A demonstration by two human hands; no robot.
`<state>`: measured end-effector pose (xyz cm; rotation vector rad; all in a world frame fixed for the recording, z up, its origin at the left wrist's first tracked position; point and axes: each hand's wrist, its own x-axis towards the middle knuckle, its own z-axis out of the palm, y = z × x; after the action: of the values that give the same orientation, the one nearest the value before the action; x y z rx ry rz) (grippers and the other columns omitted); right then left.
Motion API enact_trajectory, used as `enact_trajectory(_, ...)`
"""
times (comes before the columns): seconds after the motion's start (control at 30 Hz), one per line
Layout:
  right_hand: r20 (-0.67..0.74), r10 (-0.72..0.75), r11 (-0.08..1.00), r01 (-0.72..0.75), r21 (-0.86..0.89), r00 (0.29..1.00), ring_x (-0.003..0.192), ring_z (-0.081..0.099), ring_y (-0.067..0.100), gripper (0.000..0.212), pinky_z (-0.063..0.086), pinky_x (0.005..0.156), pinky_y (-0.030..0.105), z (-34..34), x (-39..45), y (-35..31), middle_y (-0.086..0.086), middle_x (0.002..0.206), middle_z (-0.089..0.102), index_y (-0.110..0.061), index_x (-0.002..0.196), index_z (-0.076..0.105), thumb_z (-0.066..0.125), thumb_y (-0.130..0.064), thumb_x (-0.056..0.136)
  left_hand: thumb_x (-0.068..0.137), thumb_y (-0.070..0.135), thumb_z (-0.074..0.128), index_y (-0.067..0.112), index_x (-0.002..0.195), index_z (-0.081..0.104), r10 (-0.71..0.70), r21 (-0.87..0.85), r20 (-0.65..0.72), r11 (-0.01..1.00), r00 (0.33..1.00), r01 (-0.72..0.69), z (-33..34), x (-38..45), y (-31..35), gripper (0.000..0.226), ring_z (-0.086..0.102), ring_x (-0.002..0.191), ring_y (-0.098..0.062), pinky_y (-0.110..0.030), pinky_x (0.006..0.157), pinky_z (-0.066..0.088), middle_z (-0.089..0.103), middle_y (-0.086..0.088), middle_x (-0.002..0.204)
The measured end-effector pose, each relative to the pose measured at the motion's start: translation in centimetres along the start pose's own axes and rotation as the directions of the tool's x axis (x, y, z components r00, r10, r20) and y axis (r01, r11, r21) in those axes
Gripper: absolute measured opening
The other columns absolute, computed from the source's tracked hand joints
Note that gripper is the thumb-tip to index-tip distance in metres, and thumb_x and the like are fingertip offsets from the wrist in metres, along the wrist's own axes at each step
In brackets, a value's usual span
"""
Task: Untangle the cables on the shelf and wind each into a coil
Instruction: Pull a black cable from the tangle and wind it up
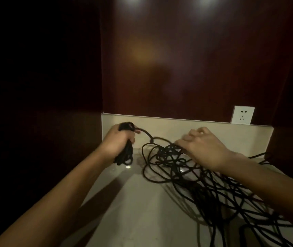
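Cables (204, 177), thin black loops, sprawl under right hand (202, 148)'s loose fingers; left hand (119, 141) clenches wound coil (125, 154).

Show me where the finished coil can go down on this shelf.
Bare shelf lies in front of the left hand and its coil, bordered by the dark side wall and the tangle. A thin strip runs along the backsplash. Right of centre, under the right hand, it is crowded.

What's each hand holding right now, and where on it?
Left hand grips the coil around its top. Right hand rests on the tangle; whether its fingers pinch a strand cannot be told.
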<state>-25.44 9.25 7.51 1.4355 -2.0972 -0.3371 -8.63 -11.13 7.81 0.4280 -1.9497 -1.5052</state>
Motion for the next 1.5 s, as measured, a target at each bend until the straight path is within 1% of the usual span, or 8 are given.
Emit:
enact_trajectory(0.33,0.072,0.265,0.933,-0.237,-0.271,0.962,0.104,0.065,0.018,0.043,0.038,0.092,0.037,3.1,-1.8,6.2,-0.009,0.12,0.064,-0.03,0.135,0.033,0.046,-0.019,0.095,0.071,-0.003,0.049,0.017,0.079,0.063,-0.052,-0.222,-0.162,0.975,0.986,0.015,0.3,0.9,1.8,0.026,0.043,0.058,-0.017,-0.025,0.053,0.036,0.047,-0.006,0.066)
enact_trajectory(0.5,0.415,0.17,0.937,-0.277,0.214,0.894,0.121,0.056,0.026,0.033,0.045,0.097,0.042,3.0,1.4,5.6,-0.001,0.132,0.06,-0.038,0.137,0.043,0.042,-0.036,0.103,0.063,0.011,0.053,0.015,0.097,0.063,-0.064,-0.291,-0.106,0.956,0.992,0.031,2.5,0.2,1.8,0.036,0.05,0.066,-0.019,-0.034,0.063,0.043,0.053,-0.006,0.074)
enact_trajectory(0.63,0.556,-0.108,0.841,-0.222,0.493,0.824,0.137,0.041,0.029,0.098,0.038,0.111,0.044,0.2,3.4,-0.1,0.003,0.161,0.019,-0.045,0.151,-0.019,0.06,-0.025,0.095,0.081,0.0,0.047,0.012,0.085,0.06,-0.074,-0.346,-0.052,0.937,0.996,0.052,3.8,0.3,2.4,0.019,0.049,0.059,-0.015,-0.025,0.054,0.041,0.054,-0.003,0.069)
enact_trajectory(0.83,0.019,-0.023,0.298,-0.011,0.955,1.0,0.151,-0.005,0.003,0.102,0.013,0.123,0.035,-5.5,1.2,-6.5,-0.018,0.163,-0.011,-0.042,0.153,-0.015,0.049,-0.022,0.076,0.087,0.007,0.047,0.017,0.079,0.058,-0.185,-0.566,-0.024,0.813,0.982,0.139,4.1,0.3,2.9,0.017,0.049,0.045,-0.009,-0.019,0.044,0.039,0.053,0.003,0.06)
enact_trajectory(0.97,-0.237,0.383,0.632,-0.067,0.772,0.893,0.149,0.003,0.015,0.085,0.01,0.124,0.034,-5.8,-0.2,-11.8,0.003,0.163,0.004,-0.011,0.157,-0.003,0.037,-0.025,0.083,0.093,0.012,0.052,0.017,0.082,0.058,-0.211,-0.642,-0.041,0.754,0.977,0.136,4.6,0.6,3.1,0.014,0.051,0.053,-0.012,-0.026,0.055,0.041,0.053,0.002,0.064)
enact_trajectory(1.17,-0.098,0.503,0.511,-0.203,0.835,0.859,0.149,0.005,0.019,0.093,0.008,0.124,0.033,-3.2,0.6,-14.5,0.003,0.163,0.004,-0.013,0.155,-0.015,0.049,-0.018,0.089,0.091,0.002,0.049,0.015,0.078,0.058,-0.022,-0.591,-0.064,0.806,0.998,-0.02,4.2,-0.5,4.4,0.02,0.045,0.048,-0.007,-0.018,0.046,0.039,0.047,0.004,0.058)
enact_trajectory(1.37,-0.289,0.623,0.647,-0.271,0.713,0.727,0.094,0.063,0.026,0.069,0.056,0.083,0.039,-1.0,2.5,-15.6,0.011,0.11,0.061,0.002,0.136,0.043,0.071,-0.029,0.082,0.083,0.001,0.054,0.012,0.088,0.064,0.08,-0.496,-0.085,0.861,0.993,-0.112,4.0,-1.6,4.8,0.016,0.047,0.057,-0.009,-0.021,0.054,0.04,0.05,0.001,0.063)
enact_trajectory(1.5,-0.256,0.45,0.512,-0.012,0.859,0.856,0.081,0.062,0.021,0.03,0.047,0.069,0.034,-1.9,1.8,-12.5,0.005,0.091,0.063,-0.011,0.124,0.055,0.051,-0.029,0.1,0.077,0.003,0.053,0.014,0.085,0.066,0.082,-0.533,-0.15,0.833,0.985,-0.15,2.1,-1.3,5.1,0.02,0.048,0.056,-0.01,-0.021,0.053,0.039,0.051,0.0,0.061)
